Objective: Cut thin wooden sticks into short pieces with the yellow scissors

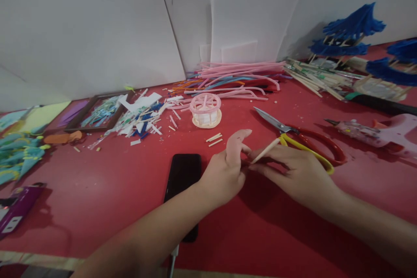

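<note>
My right hand (289, 169) is closed on a pale wooden stick (265, 151), thumb and fingers pinching it. The stick slants up to the right, its lower end meeting the fingertips of my left hand (228, 167). My left hand is curled with the index finger raised; whatever its fingers grip is hidden. Just behind the hands are several short stick pieces (214, 140). Beyond them stands a small round model (205, 110) with a pink spoked ring on top and a pale base. Scissors (289, 130) with red and yellow handles lie beside my right hand.
A black phone (183, 173) with a cable lies under my left forearm. At right rest a pink glue gun (384, 134) and bundled sticks (319, 76). Pink strips (241, 69) lie at the back, paper scraps (143, 113) and a brown frame (73, 124) at left.
</note>
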### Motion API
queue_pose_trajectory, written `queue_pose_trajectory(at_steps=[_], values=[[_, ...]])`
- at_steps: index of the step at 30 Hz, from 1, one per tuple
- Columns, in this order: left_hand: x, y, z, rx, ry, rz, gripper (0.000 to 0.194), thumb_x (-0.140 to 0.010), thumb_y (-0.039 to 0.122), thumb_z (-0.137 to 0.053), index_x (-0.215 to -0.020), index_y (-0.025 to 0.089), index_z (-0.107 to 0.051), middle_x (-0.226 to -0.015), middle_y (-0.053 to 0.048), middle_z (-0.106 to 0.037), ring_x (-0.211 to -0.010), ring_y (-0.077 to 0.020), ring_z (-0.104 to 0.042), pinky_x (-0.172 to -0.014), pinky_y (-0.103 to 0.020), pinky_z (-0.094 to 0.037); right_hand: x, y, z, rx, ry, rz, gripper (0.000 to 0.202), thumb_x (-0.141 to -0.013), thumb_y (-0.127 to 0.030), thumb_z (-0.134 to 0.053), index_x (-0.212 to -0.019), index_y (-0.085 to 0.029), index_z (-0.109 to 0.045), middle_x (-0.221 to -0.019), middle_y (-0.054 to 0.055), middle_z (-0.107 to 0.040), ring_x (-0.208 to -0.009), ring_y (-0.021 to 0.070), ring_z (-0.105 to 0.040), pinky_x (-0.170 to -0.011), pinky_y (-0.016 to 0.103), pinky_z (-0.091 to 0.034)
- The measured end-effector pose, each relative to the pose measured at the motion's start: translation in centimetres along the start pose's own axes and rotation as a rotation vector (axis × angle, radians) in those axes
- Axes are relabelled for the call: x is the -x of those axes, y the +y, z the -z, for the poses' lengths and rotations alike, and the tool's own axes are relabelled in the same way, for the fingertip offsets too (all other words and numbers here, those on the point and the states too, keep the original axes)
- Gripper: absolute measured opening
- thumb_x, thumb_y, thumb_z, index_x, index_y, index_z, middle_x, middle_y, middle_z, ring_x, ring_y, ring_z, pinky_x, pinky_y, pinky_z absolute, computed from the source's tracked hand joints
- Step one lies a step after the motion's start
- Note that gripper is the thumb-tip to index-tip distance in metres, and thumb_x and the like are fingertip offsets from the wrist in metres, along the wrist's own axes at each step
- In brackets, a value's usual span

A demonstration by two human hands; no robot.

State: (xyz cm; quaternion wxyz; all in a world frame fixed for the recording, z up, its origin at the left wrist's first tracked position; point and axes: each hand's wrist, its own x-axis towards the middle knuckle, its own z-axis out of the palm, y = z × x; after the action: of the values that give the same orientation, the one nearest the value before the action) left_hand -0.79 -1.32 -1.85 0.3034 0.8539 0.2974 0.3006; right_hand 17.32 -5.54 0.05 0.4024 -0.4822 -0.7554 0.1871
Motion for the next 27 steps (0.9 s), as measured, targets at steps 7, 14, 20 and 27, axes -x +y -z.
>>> queue_pose_trajectory(at_steps=[7, 14, 20, 27], values=[[-0.4, 0.3, 0.3, 0.098, -0.009, 0.106, 0.072, -0.082, 0.007, -0.064, -0.143, 0.020, -0.028, -0.095, -0.003, -0.070, -0.086, -0.0203, -0.073, -0.078, -0.034, -0.059, -0.2, -0.2, 0.1, 0.037, 0.011, 0.065, 0.022, -0.091, -0.018, -0.054, -0.082, -0.026, -0.072, -0.078, 0.000, -0.077, -0.069, 0.0148, -0.072, -0.064, 0.025, -0.058], [-0.7, 0.5, 0.7, 0.178, -0.032, 0.197, 0.070, -0.078, 0.004, -0.066, -0.137, 0.021, -0.032, -0.085, 0.001, -0.071, -0.084, -0.0205, -0.074, -0.078, -0.034, -0.059, -0.1, 0.3, 0.2, 0.020, -0.025, 0.100, 0.016, -0.094, -0.026, -0.057, -0.087, -0.027, -0.071, -0.081, -0.001, -0.077, -0.071, 0.0154, -0.072, -0.068, 0.027, -0.058], [-0.8, 0.5, 0.4, 0.189, -0.026, 0.244, 0.066, -0.079, 0.013, -0.074, -0.132, 0.019, -0.036, -0.076, 0.004, -0.069, -0.077, -0.0208, -0.074, -0.078, -0.036, -0.058, 0.0, 3.9, 5.2, 0.532, -0.007, -0.060, 0.032, -0.089, -0.050, -0.055, -0.101, -0.024, -0.069, -0.097, 0.012, -0.076, -0.084, 0.0277, -0.072, -0.072, 0.040, -0.054], [-0.8, 0.7, 0.5, 0.191, -0.021, 0.269, 0.057, -0.078, 0.015, -0.079, -0.120, 0.021, -0.041, -0.080, 0.003, -0.072, -0.081, -0.0227, -0.077, -0.079, -0.036, -0.058, 0.8, 5.8, 7.2, 0.826, -0.339, -0.375, 0.011, -0.077, -0.030, -0.059, -0.070, -0.026, -0.052, -0.070, 0.010, -0.066, -0.061, 0.0234, -0.062, -0.058, 0.037, -0.043]])
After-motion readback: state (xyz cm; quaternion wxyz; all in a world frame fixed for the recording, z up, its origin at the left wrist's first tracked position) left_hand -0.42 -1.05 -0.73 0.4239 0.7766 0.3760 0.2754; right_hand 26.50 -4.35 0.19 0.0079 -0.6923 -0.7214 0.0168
